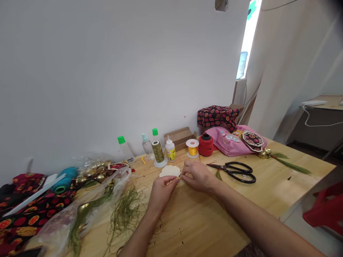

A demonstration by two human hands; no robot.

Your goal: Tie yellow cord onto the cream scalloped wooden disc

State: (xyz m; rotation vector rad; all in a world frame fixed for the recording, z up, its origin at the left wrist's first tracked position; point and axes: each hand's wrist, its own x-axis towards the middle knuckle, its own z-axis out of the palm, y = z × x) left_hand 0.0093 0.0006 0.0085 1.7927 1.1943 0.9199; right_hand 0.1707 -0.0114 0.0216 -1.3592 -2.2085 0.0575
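Observation:
My left hand (161, 190) is closed in a pinch on a thin yellow cord (171, 181) at the edge of a cream scalloped piece (169, 171) lying on the wooden table (268, 192). My right hand (197, 174) is closed too, its fingertips pressed together on the same cord right beside the left hand's pinch. The two hands almost touch above the table's middle.
Black scissors (235, 171) lie just right of my right hand. Behind stand a gold thread cone (158, 151), a glue bottle (170, 149), a yellow cord spool (192, 147) and a red spool (205, 144). Loose green threads (125, 210) and a plastic bag (80, 210) lie at left.

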